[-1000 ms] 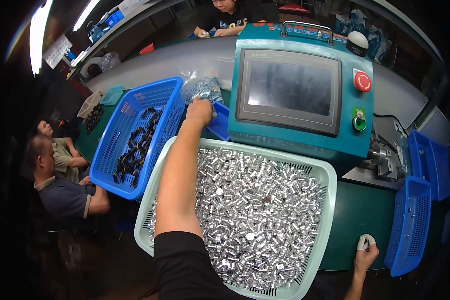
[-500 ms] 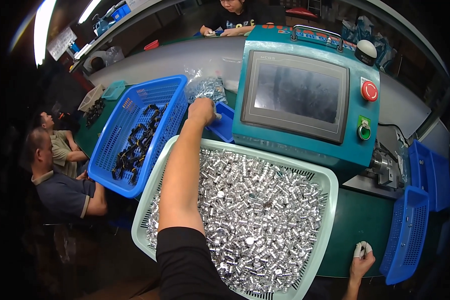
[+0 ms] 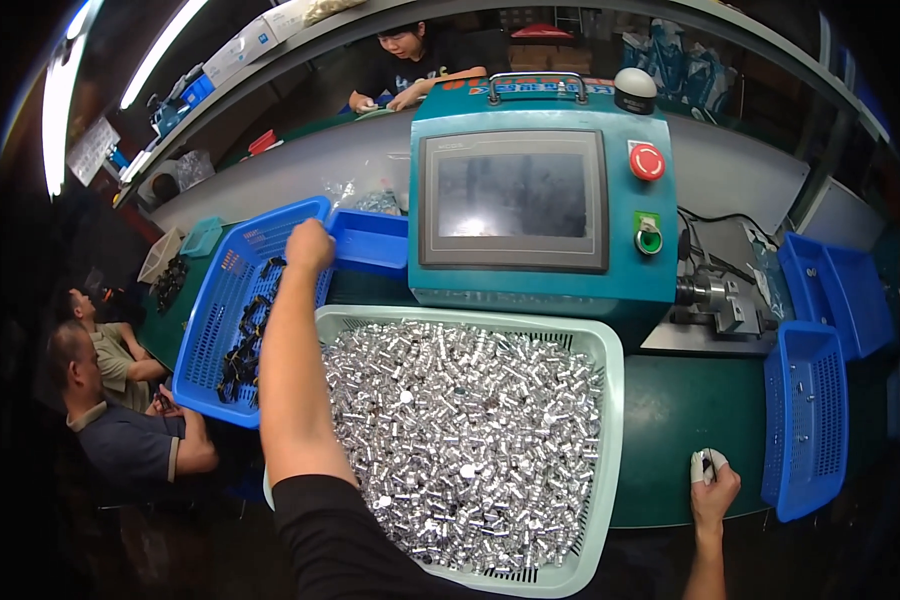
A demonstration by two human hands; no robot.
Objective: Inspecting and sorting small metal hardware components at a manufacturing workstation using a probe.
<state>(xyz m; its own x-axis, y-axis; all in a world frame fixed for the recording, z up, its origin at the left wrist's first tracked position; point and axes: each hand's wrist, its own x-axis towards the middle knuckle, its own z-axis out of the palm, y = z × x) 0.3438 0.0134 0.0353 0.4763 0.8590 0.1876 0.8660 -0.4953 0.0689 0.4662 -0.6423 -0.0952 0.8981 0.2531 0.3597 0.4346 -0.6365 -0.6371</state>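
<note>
My left hand reaches forward to the far right corner of a blue perforated basket that holds black cable pieces. Its back faces me and its fingers are hidden, so what they hold does not show. Just right of it lies a shallow blue tray. Beneath my left forearm stands a pale green basket heaped with small shiny metal fittings. Over the green table's near right part, my right hand pinches a small dark thing between fingertips in white finger covers.
A teal machine with a screen, red button and metal chuck stands behind the fittings. Blue bins sit on the right. A clear plastic bag lies behind the tray. Co-workers sit at the left and across the table.
The view has turned, moving the machine leftward in the picture. My left hand has gone from the blue tray to the blue basket's corner. My right hand stays low over the table.
</note>
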